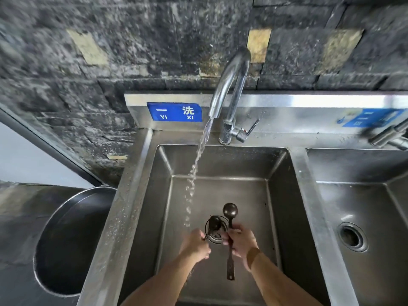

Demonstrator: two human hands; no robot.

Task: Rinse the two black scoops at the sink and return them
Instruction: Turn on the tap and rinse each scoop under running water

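Rinse underway: left hand (195, 242) gripped one black scoop (214, 224); right hand (241, 244) gripped the other (230, 219).
Both bowls sat beside the water stream (199, 155) (not under it); should shift left.

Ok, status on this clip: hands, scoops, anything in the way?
Left hand grips one black scoop; right hand grips the other scoop. Both over the left basin, tap water running. Nothing blocking.
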